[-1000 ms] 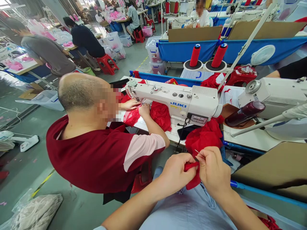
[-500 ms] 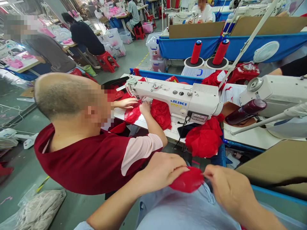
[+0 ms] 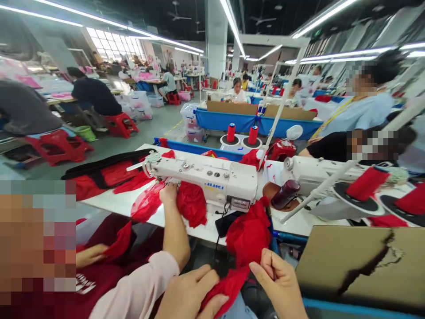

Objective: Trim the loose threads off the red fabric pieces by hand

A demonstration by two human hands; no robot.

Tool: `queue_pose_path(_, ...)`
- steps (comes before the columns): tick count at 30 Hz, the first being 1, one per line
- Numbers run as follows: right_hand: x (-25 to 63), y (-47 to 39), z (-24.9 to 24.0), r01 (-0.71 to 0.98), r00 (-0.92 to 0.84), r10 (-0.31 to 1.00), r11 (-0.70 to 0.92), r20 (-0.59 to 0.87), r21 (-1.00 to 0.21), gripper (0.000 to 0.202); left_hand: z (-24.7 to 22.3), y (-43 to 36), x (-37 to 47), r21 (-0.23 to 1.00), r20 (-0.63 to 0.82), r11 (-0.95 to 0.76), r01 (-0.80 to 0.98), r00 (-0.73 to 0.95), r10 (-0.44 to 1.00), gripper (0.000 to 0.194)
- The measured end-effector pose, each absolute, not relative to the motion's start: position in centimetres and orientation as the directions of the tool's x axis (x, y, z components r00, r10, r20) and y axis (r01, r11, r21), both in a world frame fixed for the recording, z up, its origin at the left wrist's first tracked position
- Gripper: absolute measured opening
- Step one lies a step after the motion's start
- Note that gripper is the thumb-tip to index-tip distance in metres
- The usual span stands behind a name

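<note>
A strip of thin red fabric [image 3: 229, 285] stretches between my two hands, low in the middle of the view. My left hand [image 3: 189, 290] is closed round its near end, thumb on top. At the far end, the thumb and bent fingers of my right hand [image 3: 279, 281] pinch close to the fabric's tip; the exact grip is small in view. Just beyond my hands, a heap of red fabric [image 3: 249, 232] hangs at the edge of the white sewing table [image 3: 113, 206]. A white sewing machine [image 3: 199, 175] stands on that table.
Close on my left sits a co-worker, one hand [image 3: 169, 193] by the machine's needle, the other [image 3: 91, 255] with red fabric. A torn cardboard panel [image 3: 358, 261] stands at right. Beyond are red thread cones [image 3: 231, 133], a slanting white pole [image 3: 335, 177] and people at machines.
My view has tilted up, showing the ceiling lights. The red fabric between my hands now looks drawn out longer. The co-worker's far hand has moved from the machine towards their body with red fabric.
</note>
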State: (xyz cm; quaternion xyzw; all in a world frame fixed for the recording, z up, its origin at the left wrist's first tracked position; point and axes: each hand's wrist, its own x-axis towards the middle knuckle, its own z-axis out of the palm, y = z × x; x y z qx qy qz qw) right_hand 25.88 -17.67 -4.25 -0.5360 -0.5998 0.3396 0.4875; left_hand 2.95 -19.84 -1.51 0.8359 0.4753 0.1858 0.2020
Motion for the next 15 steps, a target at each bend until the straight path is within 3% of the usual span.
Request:
queue_pose_path(2, 25.3, -17.5, -4.7, 0.157, 0.158, 0.978, 0.113, 0.138, -0.981, 0.056, -2.3, -18.4, 1.5, 0.526, 0.237, -0.442, 0.727, 0.374, 0.897, 0.019)
queue_pose_path(6, 25.6, -17.4, -5.5, -0.037, 0.377, 0.926, 0.05, 0.032, -0.998, 0.058, -2.2, -11.3, -2.2, 0.514, 0.317, -0.385, 0.766, 0.247, 0.916, 0.02)
queue_pose_path(11, 27.1, -17.4, -6.1, -0.033, 0.423, 0.905, 0.06, 0.041, -0.998, 0.06, -2.9, -1.3, -5.9, 0.504, 0.375, -0.259, 0.824, 0.061, 0.925, 0.032)
queue_pose_path(15, 27.5, -17.5, -6.2, 0.039, 0.437, 0.896, 0.074, 0.084, -0.996, 0.06, -5.4, 1.9, -6.9, 0.518, 0.395, -0.21, 0.829, -0.014, 0.919, 0.029)
